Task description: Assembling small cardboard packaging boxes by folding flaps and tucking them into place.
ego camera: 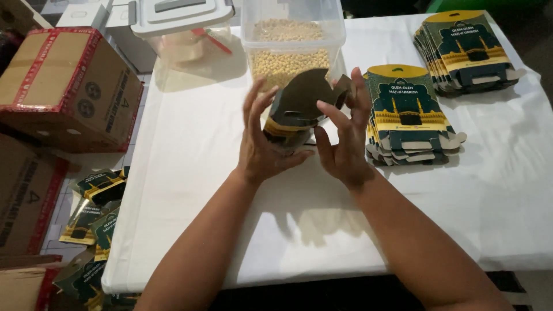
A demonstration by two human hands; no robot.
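Cardboard box (299, 109), dark green and gold, is held half-folded above the white worktop (190, 144), the left hand (262, 144) gripping its side, the right hand (345, 138) steadying its flap; flat boxes (406, 112) lie stacked just beside for easy reach.

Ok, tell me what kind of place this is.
Probably a small home packing station: stacks of flat dark-green printed cartons, a clear plastic tub of pale round beans, and brown cardboard shipping boxes around a white-covered table.

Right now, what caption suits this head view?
Both hands, left hand and right hand, fold a dark carton over a white table.
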